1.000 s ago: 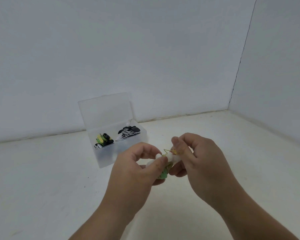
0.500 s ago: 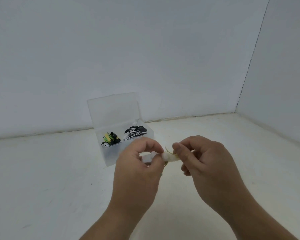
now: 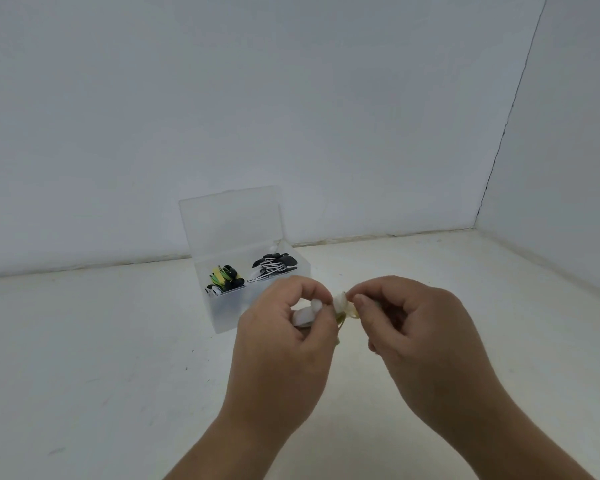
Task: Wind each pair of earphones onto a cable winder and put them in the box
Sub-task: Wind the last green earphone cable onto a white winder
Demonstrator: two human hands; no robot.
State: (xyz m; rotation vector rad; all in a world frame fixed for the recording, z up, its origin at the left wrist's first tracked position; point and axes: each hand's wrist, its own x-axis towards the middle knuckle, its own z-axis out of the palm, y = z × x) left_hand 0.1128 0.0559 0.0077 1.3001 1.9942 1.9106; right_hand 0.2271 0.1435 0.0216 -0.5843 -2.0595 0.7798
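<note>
My left hand (image 3: 281, 341) grips one end of a white cable winder (image 3: 305, 315) above the floor. My right hand (image 3: 416, 337) pinches the winder's other end together with a thin yellow-green earphone cable (image 3: 345, 315). Most of the winder and the cable is hidden behind my fingers. Just beyond my hands stands a clear plastic box (image 3: 222, 317) with its lid raised. A yellow and black wound earphone bundle (image 3: 224, 278) lies in its left compartment. The right compartment holds a black and white wound bundle (image 3: 272, 266).
The box stands on a pale floor (image 3: 101, 358) near the back white wall (image 3: 257, 98). A second wall (image 3: 561, 168) meets it at a corner on the right.
Both hands have risen a little and turned the winder. The green part seen under the hands a second ago is now hidden. The view has shifted, so the box sits further right.
</note>
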